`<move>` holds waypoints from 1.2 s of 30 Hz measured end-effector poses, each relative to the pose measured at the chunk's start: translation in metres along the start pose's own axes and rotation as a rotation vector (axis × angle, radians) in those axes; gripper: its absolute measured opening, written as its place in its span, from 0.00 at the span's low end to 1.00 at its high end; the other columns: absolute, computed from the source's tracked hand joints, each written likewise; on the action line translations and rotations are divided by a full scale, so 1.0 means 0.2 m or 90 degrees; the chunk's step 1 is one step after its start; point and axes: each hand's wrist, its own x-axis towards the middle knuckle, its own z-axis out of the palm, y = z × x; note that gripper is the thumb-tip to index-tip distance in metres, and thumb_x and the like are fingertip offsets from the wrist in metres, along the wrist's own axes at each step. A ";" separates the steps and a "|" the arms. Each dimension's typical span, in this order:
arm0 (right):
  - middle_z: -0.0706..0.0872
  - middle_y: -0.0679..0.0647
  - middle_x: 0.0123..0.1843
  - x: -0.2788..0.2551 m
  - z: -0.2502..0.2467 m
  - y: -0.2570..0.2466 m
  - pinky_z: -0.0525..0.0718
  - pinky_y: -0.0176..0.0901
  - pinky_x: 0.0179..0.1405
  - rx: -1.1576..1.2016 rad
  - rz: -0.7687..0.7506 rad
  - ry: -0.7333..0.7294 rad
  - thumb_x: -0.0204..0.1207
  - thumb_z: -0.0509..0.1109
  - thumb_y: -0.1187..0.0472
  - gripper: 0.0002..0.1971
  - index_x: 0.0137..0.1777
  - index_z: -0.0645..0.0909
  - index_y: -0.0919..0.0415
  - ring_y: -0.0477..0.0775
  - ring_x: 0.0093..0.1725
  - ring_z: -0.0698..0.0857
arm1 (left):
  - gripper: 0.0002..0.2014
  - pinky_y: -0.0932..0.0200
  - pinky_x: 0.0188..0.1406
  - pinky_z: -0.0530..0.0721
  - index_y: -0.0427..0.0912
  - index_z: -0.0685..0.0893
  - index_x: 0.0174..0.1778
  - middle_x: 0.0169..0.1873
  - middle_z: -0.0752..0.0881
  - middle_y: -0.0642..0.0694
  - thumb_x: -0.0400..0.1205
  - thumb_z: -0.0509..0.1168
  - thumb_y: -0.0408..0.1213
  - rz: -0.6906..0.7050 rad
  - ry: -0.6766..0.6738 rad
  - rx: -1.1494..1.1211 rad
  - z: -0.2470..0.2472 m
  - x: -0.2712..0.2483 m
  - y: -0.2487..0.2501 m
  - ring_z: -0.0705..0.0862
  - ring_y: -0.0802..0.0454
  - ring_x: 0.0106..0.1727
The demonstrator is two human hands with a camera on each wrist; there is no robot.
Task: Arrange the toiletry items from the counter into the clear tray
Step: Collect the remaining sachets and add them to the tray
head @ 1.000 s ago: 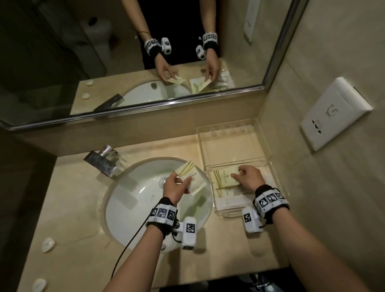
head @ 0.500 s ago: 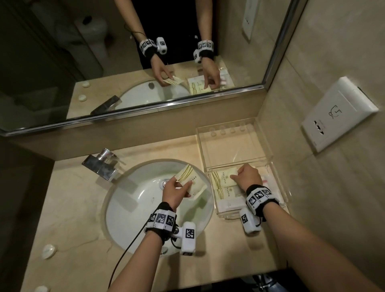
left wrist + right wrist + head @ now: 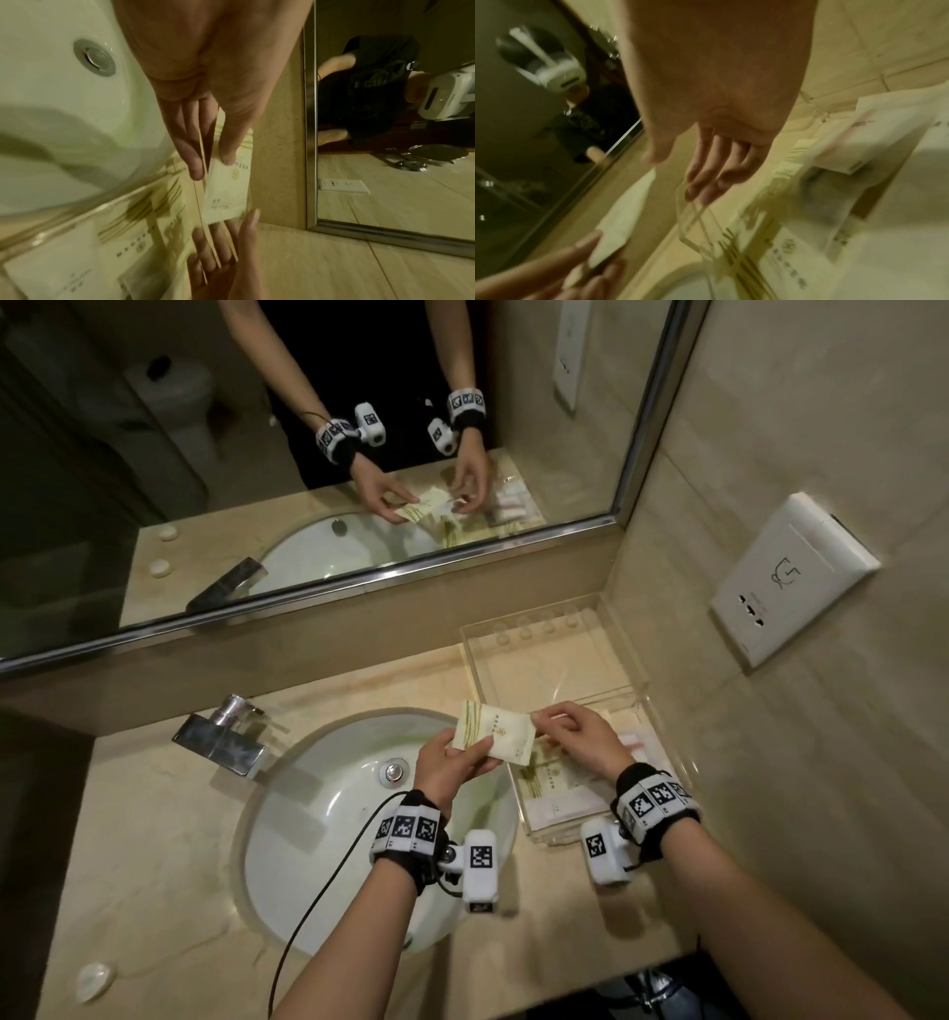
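Observation:
A cream sachet (image 3: 495,731) with green stripes hangs over the sink's right rim, just left of the clear tray (image 3: 557,662). My left hand (image 3: 477,752) pinches its left end between thumb and fingers; the left wrist view shows that pinch (image 3: 213,164) on the sachet (image 3: 226,188), with thin edges of other sachets beneath. In the head view, my right hand (image 3: 539,729) holds the sachet's right end with thumb and forefinger. The blurred right wrist view shows that hand (image 3: 672,176) near the sachet (image 3: 621,219). Several flat packets (image 3: 557,785) lie in the tray's near compartment.
The white sink (image 3: 328,819) with its chrome faucet (image 3: 221,742) fills the counter's middle. A small white piece (image 3: 95,981) lies at the front left. The tray stands against the right wall, under a socket plate (image 3: 791,577). A mirror (image 3: 308,454) rises behind the counter.
My right hand has lifted off the packets in the tray and moved left to the sachet's right end. My left hand has carried the sachet up and right toward the tray.

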 end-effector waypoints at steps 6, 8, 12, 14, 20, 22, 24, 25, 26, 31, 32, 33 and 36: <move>0.91 0.67 0.50 0.05 -0.12 0.03 0.90 0.50 0.45 0.048 0.020 0.017 0.74 0.77 0.61 0.19 0.62 0.80 0.67 0.59 0.41 0.89 | 0.19 0.52 0.47 0.91 0.31 0.80 0.59 0.45 0.89 0.32 0.74 0.75 0.28 0.003 0.025 0.076 0.14 0.07 -0.02 0.89 0.42 0.40; 0.91 0.67 0.48 0.08 -0.19 0.07 0.89 0.57 0.50 -0.018 0.040 0.078 0.74 0.77 0.59 0.19 0.62 0.81 0.66 0.58 0.41 0.88 | 0.18 0.51 0.44 0.90 0.32 0.80 0.56 0.37 0.87 0.40 0.73 0.76 0.30 0.032 0.077 0.148 0.15 0.09 -0.03 0.87 0.46 0.35; 0.85 0.51 0.34 0.11 -0.22 0.13 0.83 0.46 0.54 -0.203 0.063 0.113 0.73 0.78 0.59 0.16 0.58 0.84 0.65 0.53 0.42 0.84 | 0.10 0.62 0.40 0.85 0.39 0.80 0.48 0.34 0.84 0.49 0.75 0.72 0.28 0.118 0.085 0.309 0.18 0.10 -0.05 0.82 0.55 0.33; 0.81 0.47 0.33 0.13 -0.19 0.14 0.81 0.45 0.55 -0.213 0.067 0.113 0.72 0.79 0.60 0.17 0.58 0.84 0.65 0.53 0.43 0.82 | 0.06 0.72 0.34 0.81 0.39 0.83 0.45 0.37 0.86 0.49 0.76 0.68 0.26 0.166 0.058 0.385 0.20 0.09 -0.06 0.81 0.59 0.33; 0.84 0.48 0.34 0.16 -0.13 0.13 0.82 0.41 0.48 -0.255 0.044 0.142 0.69 0.81 0.60 0.11 0.48 0.85 0.60 0.53 0.42 0.85 | 0.06 0.67 0.41 0.80 0.43 0.85 0.44 0.45 0.83 0.48 0.75 0.71 0.27 0.267 -0.055 0.604 0.30 0.12 -0.09 0.82 0.53 0.39; 0.87 0.51 0.39 0.16 -0.17 0.15 0.85 0.45 0.47 -0.272 0.020 0.169 0.69 0.80 0.60 0.09 0.45 0.84 0.57 0.54 0.43 0.87 | 0.08 0.62 0.45 0.81 0.44 0.85 0.45 0.45 0.81 0.50 0.74 0.72 0.27 0.270 -0.077 0.641 0.34 0.15 -0.10 0.82 0.50 0.42; 0.87 0.52 0.45 0.14 -0.24 0.17 0.83 0.43 0.49 -0.319 0.005 0.130 0.68 0.81 0.60 0.10 0.46 0.83 0.57 0.53 0.47 0.86 | 0.10 0.59 0.49 0.80 0.45 0.85 0.45 0.47 0.81 0.49 0.72 0.74 0.28 0.279 -0.095 0.673 0.37 0.19 -0.12 0.81 0.48 0.46; 0.87 0.51 0.48 0.13 -0.27 0.18 0.81 0.40 0.49 -0.339 0.007 0.090 0.66 0.82 0.59 0.12 0.47 0.84 0.56 0.51 0.49 0.85 | 0.12 0.58 0.51 0.79 0.46 0.84 0.47 0.48 0.81 0.49 0.71 0.75 0.29 0.282 -0.104 0.690 0.38 0.20 -0.13 0.80 0.48 0.48; 0.86 0.48 0.49 0.11 -0.30 0.18 0.79 0.38 0.48 -0.355 0.014 0.048 0.65 0.83 0.58 0.15 0.49 0.84 0.56 0.49 0.49 0.84 | 0.14 0.58 0.53 0.79 0.46 0.84 0.48 0.50 0.81 0.49 0.70 0.75 0.29 0.286 -0.114 0.711 0.40 0.21 -0.14 0.79 0.48 0.50; 0.85 0.46 0.52 0.08 -0.33 0.21 0.80 0.43 0.56 -0.428 0.014 -0.038 0.59 0.86 0.54 0.22 0.52 0.83 0.52 0.50 0.54 0.83 | 0.20 0.58 0.59 0.72 0.45 0.81 0.56 0.58 0.79 0.48 0.69 0.74 0.28 0.311 -0.163 0.818 0.44 0.26 -0.22 0.74 0.47 0.60; 0.84 0.46 0.53 0.08 -0.32 0.21 0.81 0.45 0.57 -0.437 0.025 -0.043 0.59 0.86 0.54 0.22 0.53 0.83 0.52 0.51 0.54 0.83 | 0.21 0.56 0.60 0.73 0.45 0.81 0.56 0.59 0.78 0.48 0.70 0.74 0.27 0.313 -0.163 0.839 0.44 0.27 -0.23 0.74 0.46 0.60; 0.83 0.47 0.54 0.08 -0.31 0.21 0.82 0.46 0.58 -0.446 0.036 -0.047 0.60 0.86 0.54 0.23 0.54 0.83 0.52 0.51 0.54 0.82 | 0.21 0.55 0.61 0.74 0.46 0.81 0.57 0.59 0.78 0.48 0.70 0.73 0.25 0.316 -0.160 0.854 0.44 0.28 -0.24 0.74 0.46 0.61; 0.81 0.47 0.53 0.08 -0.30 0.19 0.85 0.46 0.51 -0.446 0.053 -0.057 0.62 0.85 0.56 0.21 0.53 0.84 0.55 0.51 0.49 0.83 | 0.22 0.52 0.59 0.76 0.47 0.80 0.56 0.58 0.78 0.48 0.69 0.69 0.22 0.330 -0.149 0.862 0.44 0.29 -0.27 0.73 0.46 0.60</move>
